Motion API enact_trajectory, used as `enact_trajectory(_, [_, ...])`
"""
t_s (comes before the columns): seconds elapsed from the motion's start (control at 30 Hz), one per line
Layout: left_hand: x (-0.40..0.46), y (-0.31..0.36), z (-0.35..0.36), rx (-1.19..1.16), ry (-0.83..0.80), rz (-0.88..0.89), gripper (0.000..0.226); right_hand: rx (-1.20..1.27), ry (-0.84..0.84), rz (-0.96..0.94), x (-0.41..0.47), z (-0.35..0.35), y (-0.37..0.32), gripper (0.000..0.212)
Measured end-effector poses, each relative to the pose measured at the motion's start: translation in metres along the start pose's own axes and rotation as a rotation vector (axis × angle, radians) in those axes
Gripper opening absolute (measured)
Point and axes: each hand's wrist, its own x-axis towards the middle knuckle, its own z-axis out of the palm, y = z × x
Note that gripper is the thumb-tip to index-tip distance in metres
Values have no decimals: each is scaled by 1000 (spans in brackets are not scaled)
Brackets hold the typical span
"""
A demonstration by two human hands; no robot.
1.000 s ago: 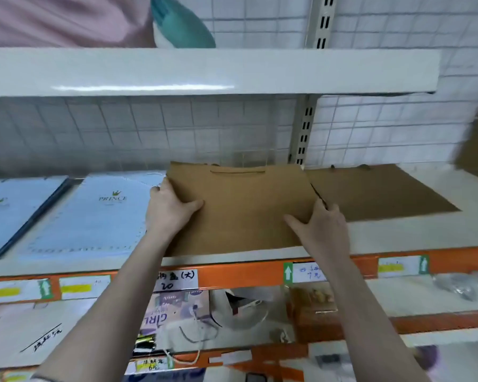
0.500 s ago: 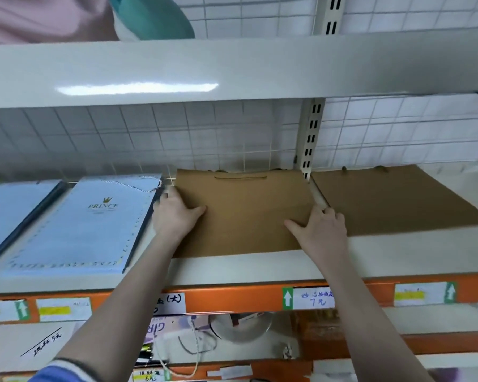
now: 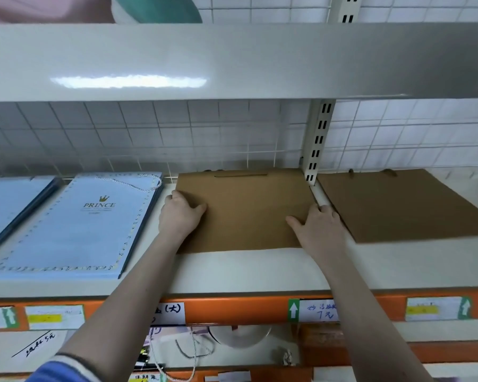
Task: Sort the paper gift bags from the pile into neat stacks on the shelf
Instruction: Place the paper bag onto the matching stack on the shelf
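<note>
Head cam: L hand (image 3: 180, 216) & R hand (image 3: 321, 230) grip side edges of flat brown bag (image 3: 246, 210) on shelf (image 3: 246, 271), thumbs on top, fingers curled round edges

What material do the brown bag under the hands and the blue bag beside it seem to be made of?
Brown bag: probably kraft paper, matt, since it is flat, dull and shows no glare. Blue bag: likely coated paper or card, slightly smoother, with a printed crown and a twisted cord handle.
</note>
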Motion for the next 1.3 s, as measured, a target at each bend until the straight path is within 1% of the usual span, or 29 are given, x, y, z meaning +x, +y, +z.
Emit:
enact_trajectory(0.13, [2, 3, 3, 18, -21, -8, 63, 43, -8, 17, 5, 4, 1, 70])
enact_trajectory(0.33, [6, 5, 0, 33, -32, -2, 64, 21, -22, 7, 3, 4, 1, 71])
enact_trajectory(0.43, [-5, 6, -2, 67, 27, 34, 66, 2, 39, -23, -4, 2, 3, 68])
enact_trajectory(0.57, [-32, 3, -10, 307, 199, 156, 73, -31, 101, -91, -19, -4, 0, 66])
enact_trajectory(0.63, [-46, -3, -19, 400, 256, 188, 73, -32, 92, -133, -30, -5, -8, 66])
enact_trajectory(0.7, [-61, -14, -31, 456, 259, 169, 72, -8, 54, -175, -42, -4, -21, 67])
enact_trajectory(0.93, [-101, -82, -94, 527, 275, 24, 70, 82, -12, -343, -97, 8, -86, 65])
enact_trajectory(1.03, [-119, -118, -127, 543, 319, -20, 68, 113, -30, -403, -125, 12, -120, 65])
enact_trajectory(1.17, [-142, -175, -177, 556, 365, -44, 68, 171, -31, -475, -174, 21, -176, 64])
enact_trajectory(1.3, [-164, -249, -233, 536, 422, -54, 65, 202, -11, -526, -233, 36, -247, 64])
